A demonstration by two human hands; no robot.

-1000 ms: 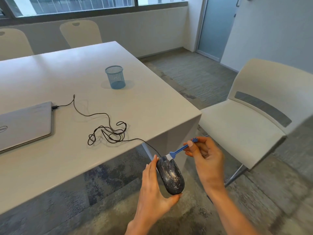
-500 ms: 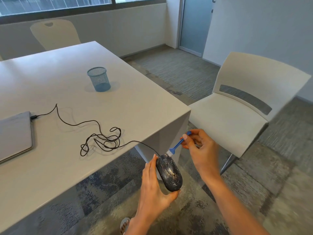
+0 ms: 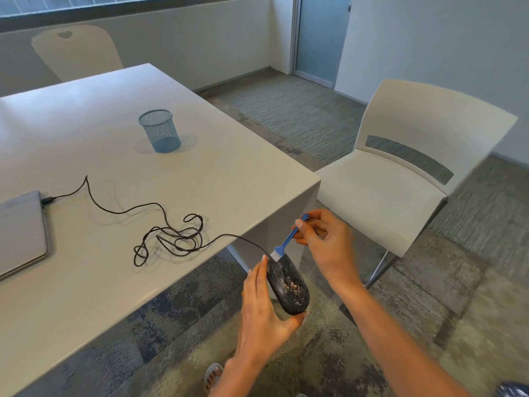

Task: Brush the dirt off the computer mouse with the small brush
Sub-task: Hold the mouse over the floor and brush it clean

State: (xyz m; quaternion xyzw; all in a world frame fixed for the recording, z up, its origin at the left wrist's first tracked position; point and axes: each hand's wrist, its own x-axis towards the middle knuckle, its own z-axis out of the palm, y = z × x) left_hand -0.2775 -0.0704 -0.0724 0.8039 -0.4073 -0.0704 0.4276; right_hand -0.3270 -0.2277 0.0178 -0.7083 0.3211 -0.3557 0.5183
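Low in the centre of the frame, my left hand (image 3: 263,313) cradles the black computer mouse (image 3: 287,285) from its left side, thumb under its near end, out past the table (image 3: 229,173) edge. Pale dirt specks its back. My right hand (image 3: 326,242), just above and to the right, pinches the blue small brush (image 3: 287,240), white bristles touching the mouse's far end. Upper left of centre, a blue mesh cup (image 3: 160,131) stands upright on the table.

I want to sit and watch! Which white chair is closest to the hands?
The chair with the grey slot, just beyond the right hand; the other chair stands far behind the table.
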